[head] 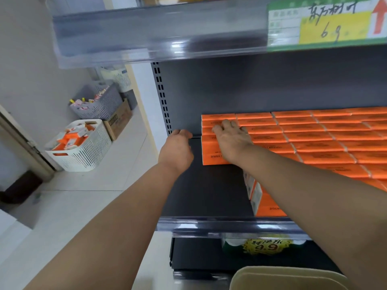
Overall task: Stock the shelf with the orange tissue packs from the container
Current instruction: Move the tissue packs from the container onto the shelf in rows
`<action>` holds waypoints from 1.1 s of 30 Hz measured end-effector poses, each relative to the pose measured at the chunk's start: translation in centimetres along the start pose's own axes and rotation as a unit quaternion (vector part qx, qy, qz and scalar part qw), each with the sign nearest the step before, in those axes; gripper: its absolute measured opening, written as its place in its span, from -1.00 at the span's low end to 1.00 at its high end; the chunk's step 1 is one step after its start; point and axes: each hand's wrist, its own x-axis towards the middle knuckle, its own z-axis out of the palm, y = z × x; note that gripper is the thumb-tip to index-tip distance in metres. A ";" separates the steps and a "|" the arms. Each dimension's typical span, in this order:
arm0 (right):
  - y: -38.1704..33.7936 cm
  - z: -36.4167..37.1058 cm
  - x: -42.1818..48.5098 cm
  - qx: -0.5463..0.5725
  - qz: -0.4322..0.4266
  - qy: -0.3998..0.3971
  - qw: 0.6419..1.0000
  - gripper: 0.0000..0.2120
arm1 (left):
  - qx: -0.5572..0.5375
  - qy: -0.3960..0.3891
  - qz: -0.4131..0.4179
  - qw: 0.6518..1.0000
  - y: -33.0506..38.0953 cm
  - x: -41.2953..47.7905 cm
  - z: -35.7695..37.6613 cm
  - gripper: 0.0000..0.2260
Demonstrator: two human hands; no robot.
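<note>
We see the flat orange plastic-wrapped tissue packs (314,139) laid in tight rows and stacked on the dark grey metal shelf (205,189), filling it from the right edge to a bare stretch at its left end. A few more of these packs stand on edge near the front lip. The right hand (232,139) lies palm down on the top of the stack's left end, fingers spread and slightly bent, gripping nothing. The left hand (177,149) hangs just beside the stack's left face. Its fingers curl away from us, so we cannot tell whether it holds anything. On the tiled floor to the left stands a white slatted plastic basket (90,151) with orange and white packs inside. Behind it are a brown cardboard box (119,120) and a grey slatted basket (100,105).
</note>
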 end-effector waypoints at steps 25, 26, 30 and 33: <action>10.8 13.1 -37.6 0.031 0.045 -0.109 0.993 -0.50 | 0.043 -0.224 0.115 0.967 11.3 -27.5 15.8 -0.72; 11.1 14.5 -38.6 0.030 0.054 -0.141 0.988 -0.53 | 0.064 -0.262 0.105 0.957 11.1 -28.7 17.2 -0.72; 12.4 19.7 -41.2 0.036 0.069 -0.243 0.967 -0.57 | 0.064 -0.372 0.036 0.925 10.2 -32.0 22.0 -0.68; 12.8 22.6 -41.6 0.047 0.073 -0.297 0.951 -0.59 | 0.072 -0.414 0.027 0.907 9.3 -33.1 24.6 -0.66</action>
